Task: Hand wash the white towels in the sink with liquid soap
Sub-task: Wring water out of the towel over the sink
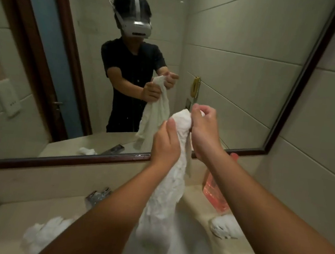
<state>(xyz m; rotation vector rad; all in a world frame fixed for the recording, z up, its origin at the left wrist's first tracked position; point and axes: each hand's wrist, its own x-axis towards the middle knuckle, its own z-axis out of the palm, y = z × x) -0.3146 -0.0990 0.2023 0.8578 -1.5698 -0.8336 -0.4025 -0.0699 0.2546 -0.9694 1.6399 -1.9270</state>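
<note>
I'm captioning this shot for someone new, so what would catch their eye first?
Centre frame, both hands, left hand and right hand, grip a white towel hanging down into the sink. Above, the mirror shows the same pose. Two more balled towels sit on the counter, either side of the sink.

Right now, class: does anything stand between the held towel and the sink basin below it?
Nothing visible does. The towel, gripped by the left hand and right hand, hangs straight into the sink.

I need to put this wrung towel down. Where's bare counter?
Bare counter lies left, between faucet and crumpled towel. The right side is crowded: pink bottle and another towel.
</note>
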